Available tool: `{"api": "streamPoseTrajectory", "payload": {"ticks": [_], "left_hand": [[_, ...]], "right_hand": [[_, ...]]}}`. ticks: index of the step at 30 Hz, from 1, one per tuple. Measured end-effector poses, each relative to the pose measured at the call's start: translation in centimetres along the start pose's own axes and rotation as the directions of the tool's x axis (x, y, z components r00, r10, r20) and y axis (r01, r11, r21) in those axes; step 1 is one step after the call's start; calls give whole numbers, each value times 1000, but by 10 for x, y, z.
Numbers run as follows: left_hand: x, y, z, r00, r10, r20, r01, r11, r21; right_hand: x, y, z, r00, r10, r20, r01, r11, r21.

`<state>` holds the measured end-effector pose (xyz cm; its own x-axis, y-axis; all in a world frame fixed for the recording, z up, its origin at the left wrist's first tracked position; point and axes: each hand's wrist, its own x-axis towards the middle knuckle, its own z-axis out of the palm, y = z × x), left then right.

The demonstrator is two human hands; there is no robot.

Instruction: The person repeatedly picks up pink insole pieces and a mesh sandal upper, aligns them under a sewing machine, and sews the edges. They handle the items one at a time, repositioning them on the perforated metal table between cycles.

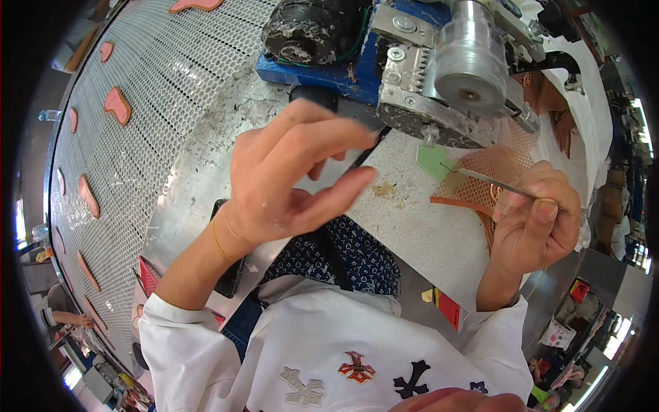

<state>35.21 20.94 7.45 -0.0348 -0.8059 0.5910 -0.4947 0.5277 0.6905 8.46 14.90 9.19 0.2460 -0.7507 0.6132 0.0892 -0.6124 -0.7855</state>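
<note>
My right hand (539, 220) pinches a thin metal tool (491, 180) between thumb and fingers. The tool's fine hooked tip points left, over a small green patch (432, 162) below the machine head. Beside that hand lies brown mesh material (504, 158) with an orange-brown edging; part of it is behind my fingers. My left hand (295, 172) hovers left of the green patch, thumb and forefinger apart, fingertips slightly blurred. A dark narrow strip shows behind the gap between them. Just above is the machine's metal head (439, 117) with a shiny round cylinder (472, 65).
A dark motor (316, 31) sits on a blue base (281, 69) at the far side. On the left, a mesh conveyor (161, 89) carries several pink shaped pieces (118, 106). More brown mesh pieces hang near white sheeting (587, 103) at right. Another person's arm (68, 318) shows at far left.
</note>
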Motion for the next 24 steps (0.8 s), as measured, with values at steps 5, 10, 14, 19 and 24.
{"api": "streamPoseTrajectory", "payload": {"ticks": [5, 10, 14, 19, 24], "left_hand": [[21, 29, 13, 972, -70, 224, 88, 994, -70], [8, 25, 21, 983, -42, 181, 70, 986, -153], [-9, 25, 0, 959, -193, 206, 201, 980, -17], [-48, -1, -49, 924, -378, 58, 335, 875, 350], [-84, -44, -99, 802, -596, -32, 524, 678, 515]], "right_hand": [[-9, -2, 4, 997, 76, -1, -76, 993, 94], [-22, -5, 12, 990, 144, 5, -143, 982, 125], [-33, -5, -14, 959, 172, -224, -170, 985, 29], [-36, 33, -122, 894, 123, -430, -381, 712, -590], [-70, 108, -235, 752, 544, -373, -659, 620, -426]]}}
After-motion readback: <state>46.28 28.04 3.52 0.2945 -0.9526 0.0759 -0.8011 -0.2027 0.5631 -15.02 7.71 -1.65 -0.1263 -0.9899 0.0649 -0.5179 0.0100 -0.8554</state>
